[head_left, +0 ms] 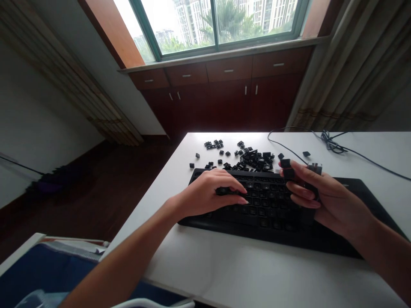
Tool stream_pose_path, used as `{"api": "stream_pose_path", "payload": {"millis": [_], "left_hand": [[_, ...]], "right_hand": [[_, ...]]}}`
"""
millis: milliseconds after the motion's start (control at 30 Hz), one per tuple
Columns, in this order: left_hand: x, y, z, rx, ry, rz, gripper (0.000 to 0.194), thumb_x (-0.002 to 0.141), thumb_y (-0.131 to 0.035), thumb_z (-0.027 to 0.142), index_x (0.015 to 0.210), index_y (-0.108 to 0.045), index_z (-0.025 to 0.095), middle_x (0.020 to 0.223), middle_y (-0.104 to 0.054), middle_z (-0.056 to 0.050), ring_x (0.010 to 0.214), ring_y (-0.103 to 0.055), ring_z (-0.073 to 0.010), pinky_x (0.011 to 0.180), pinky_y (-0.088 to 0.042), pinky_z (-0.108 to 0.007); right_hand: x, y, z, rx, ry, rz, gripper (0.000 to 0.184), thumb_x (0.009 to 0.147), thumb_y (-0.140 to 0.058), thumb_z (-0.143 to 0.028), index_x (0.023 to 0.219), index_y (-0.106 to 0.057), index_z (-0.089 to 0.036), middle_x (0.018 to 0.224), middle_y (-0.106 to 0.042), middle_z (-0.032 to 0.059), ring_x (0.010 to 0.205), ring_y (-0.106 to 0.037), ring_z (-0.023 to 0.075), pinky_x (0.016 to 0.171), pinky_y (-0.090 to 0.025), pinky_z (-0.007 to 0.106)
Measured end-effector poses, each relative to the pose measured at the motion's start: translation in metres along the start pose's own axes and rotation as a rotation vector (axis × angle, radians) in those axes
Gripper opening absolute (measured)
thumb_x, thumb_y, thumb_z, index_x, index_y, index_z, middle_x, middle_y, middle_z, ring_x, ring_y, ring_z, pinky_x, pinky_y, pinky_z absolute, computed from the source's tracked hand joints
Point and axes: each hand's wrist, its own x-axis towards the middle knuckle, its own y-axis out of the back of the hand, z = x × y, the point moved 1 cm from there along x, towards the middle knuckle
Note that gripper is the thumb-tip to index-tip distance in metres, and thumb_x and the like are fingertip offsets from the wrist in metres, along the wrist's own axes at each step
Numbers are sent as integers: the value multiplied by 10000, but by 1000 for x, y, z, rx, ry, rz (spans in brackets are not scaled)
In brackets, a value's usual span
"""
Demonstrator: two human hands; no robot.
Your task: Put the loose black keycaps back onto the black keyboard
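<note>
A black keyboard [244,231] lies across the white table, with bare key sockets showing in its middle. My left hand [213,190] rests over the left part of it; the thumb and forefinger are apart, their tips close to the sockets, and I see nothing between them. Above the keyboard's right part, my right hand [327,199] is closed around several black keycaps [285,163]. One is pinched at the fingertips, and a dark piece with light prongs [315,168] sticks up behind the forefinger. What lies deeper in the palm is hidden.
Loose black keycaps [255,159] are heaped behind the keyboard, with more scattered around on the white table [205,256]. A black cable [334,145] runs over the back right. A blue chair seat [48,273] is at lower left; red-brown cabinets [224,102] stand under the window.
</note>
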Motion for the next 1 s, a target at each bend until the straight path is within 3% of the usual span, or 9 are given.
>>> {"api": "stream_pose_path", "payload": {"millis": [133, 233, 333, 500, 633, 767, 833, 933, 1000], "left_hand": [[-61, 17, -4, 218, 94, 164, 212, 881, -718, 277, 1089, -756, 263, 1015, -765, -57, 950, -685, -234, 916, -508, -343], [-112, 28, -20, 370, 241, 400, 221, 869, -728, 290, 1089, -734, 266, 1042, -753, -47, 954, -683, -233, 895, -523, -332], [-139, 29, -36, 448, 384, 460, 290, 891, -696, 366, 1158, -708, 253, 1094, -737, -65, 966, -682, -246, 900, -533, -341], [-137, 22, -45, 458, 369, 373, 265, 944, -614, 380, 1165, -706, 265, 1151, -725, -72, 1028, -676, -249, 953, -527, -346], [-135, 20, -43, 434, 309, 310, 256, 979, -548, 322, 1177, -695, 254, 1270, -682, -67, 1189, -618, -254, 1062, -477, -384], [-134, 12, -32, 455, 348, 390, 340, 1015, -464, 287, 1328, -587, 238, 1416, -567, -89, 1304, -539, -252, 1132, -423, -432], [-126, 2, -20, 514, 303, 390, 340, 1017, -466, 272, 1340, -563, 233, 1441, -531, -99, 1334, -501, -253, 1145, -403, -441], [-108, -19, 2, 602, 202, 201, 400, 998, -531, 339, 1383, -537, 230, 1517, -455, -113, 1414, -385, -298, 1178, -336, -490], [-99, -30, 12, 650, 217, 149, 446, 1003, -518, 388, 1418, -505, 225, 1558, -403, -126, 1420, -361, -326, 1162, -317, -536]], "right_hand": [[0, 0, 2, -21, -8, -55, 244, 832, -780, -399, 854, -657, -189, 634, -325, -58, 518, -190, 60, 387, -197, 162], [-2, -1, 3, -41, -22, -95, 245, 846, -766, -410, 848, -655, -192, 585, -332, -66, 501, -191, 60, 392, -204, 168], [-3, -3, 5, -45, -25, -94, 253, 847, -765, -415, 890, -667, -186, 573, -346, -66, 498, -202, 55, 395, -206, 161], [-3, -4, 9, -65, -27, -90, 265, 854, -756, -420, 898, -675, -171, 582, -340, -65, 502, -189, 52, 392, -210, 151], [-3, -3, 10, -62, -35, -61, 263, 831, -779, -415, 893, -662, -187, 580, -322, -69, 506, -178, 59, 386, -209, 150], [-3, -1, 11, -83, -48, -48, 258, 827, -781, -415, 894, -649, -204, 579, -327, -65, 502, -193, 62, 383, -215, 153], [-3, -1, 11, -94, -50, -40, 273, 822, -782, -427, 931, -661, -208, 574, -324, -65, 499, -196, 65, 376, -215, 156], [-4, -1, 11, -100, -40, -30, 287, 811, -790, -429, 950, -672, -207, 578, -326, -62, 503, -205, 68, 374, -218, 156], [-4, -2, 10, -107, -37, -33, 285, 820, -782, -432, 956, -677, -205, 579, -330, -60, 503, -207, 64, 380, -219, 151]]}}
